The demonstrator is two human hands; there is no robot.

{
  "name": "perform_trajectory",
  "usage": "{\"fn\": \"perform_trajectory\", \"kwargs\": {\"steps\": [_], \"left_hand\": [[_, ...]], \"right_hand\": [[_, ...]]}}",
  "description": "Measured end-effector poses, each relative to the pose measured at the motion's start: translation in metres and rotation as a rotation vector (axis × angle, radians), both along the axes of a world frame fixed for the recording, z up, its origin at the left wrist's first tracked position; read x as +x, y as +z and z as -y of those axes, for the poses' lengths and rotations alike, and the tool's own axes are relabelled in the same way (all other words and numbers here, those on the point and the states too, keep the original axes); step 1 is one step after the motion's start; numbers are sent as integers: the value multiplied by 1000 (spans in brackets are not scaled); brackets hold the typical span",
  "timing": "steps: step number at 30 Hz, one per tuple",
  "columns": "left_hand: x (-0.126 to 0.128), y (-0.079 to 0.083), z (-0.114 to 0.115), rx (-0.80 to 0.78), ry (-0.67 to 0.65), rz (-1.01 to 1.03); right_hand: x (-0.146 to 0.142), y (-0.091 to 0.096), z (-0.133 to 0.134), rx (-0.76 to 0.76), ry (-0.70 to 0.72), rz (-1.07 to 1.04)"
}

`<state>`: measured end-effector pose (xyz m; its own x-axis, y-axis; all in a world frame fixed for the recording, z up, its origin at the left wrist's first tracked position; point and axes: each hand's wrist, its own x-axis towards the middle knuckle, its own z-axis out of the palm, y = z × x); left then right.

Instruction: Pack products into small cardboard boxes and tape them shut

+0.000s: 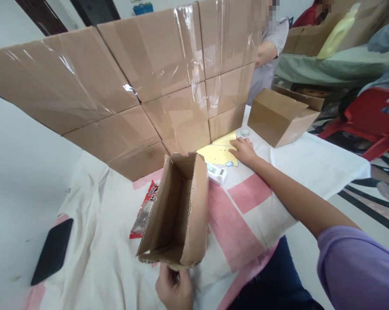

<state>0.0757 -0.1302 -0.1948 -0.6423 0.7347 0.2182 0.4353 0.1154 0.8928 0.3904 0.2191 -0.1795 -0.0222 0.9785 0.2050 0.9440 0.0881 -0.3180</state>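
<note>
Two small cardboard boxes on the cloth-covered table [310, 163]: one open box [178, 211] at lower centre, mouth turned toward the camera with flaps spread, and one second box [278, 116] at upper right, well apart from the first.

Two hands at work. Left hand [175, 288] at the bottom edge of the frame, grip closed on the lower flap of the open box, fingers curled around the cardboard. Right hand [244, 150] stretched out to centre right, grip fully open, palm down and fingers flat on one yellow sheet [218, 155], clasping nothing.

One white dispenser-like item [217, 174] between the open box and the sheet, just beside both. One small round clear lid [245, 132] just beyond the right fingertips. One red snack packet [145, 206] partly hidden behind the open box, on its left. One black phone [52, 252] at lower left.

One taped wall of cardboard panels [132, 86] standing across the upper half. One other person's arm [265, 51] at upper right, behind that wall. One red chair [371, 116] at far right.
</note>
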Motion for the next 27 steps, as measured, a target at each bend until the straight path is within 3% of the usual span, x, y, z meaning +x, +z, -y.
{"fn": "perform_trajectory", "kwargs": {"steps": [4, 8, 11, 14, 19, 22, 27], "left_hand": [[-1, 0, 0, 2, 5, -10], [-2, -2, 0, -8, 13, -30], [-3, -4, 0, -7, 34, -67], [-5, -8, 1, 6, 42, -82], [-9, -18, 7, -52, 60, -182], [-11, -23, 11, -71, 33, -237], [-10, -22, 12, -73, 8, -208]], "right_hand": [[10, 9, -19, -5, -78, 38], [12, 26, -21, 30, -100, 97], [5, 33, -11, 129, -6, 157], [-6, 31, -5, 211, 188, 242], [-22, 17, -11, -136, 552, 223], [-26, 12, -14, -227, 522, 187], [-30, 11, -9, -216, 361, 222]]}}
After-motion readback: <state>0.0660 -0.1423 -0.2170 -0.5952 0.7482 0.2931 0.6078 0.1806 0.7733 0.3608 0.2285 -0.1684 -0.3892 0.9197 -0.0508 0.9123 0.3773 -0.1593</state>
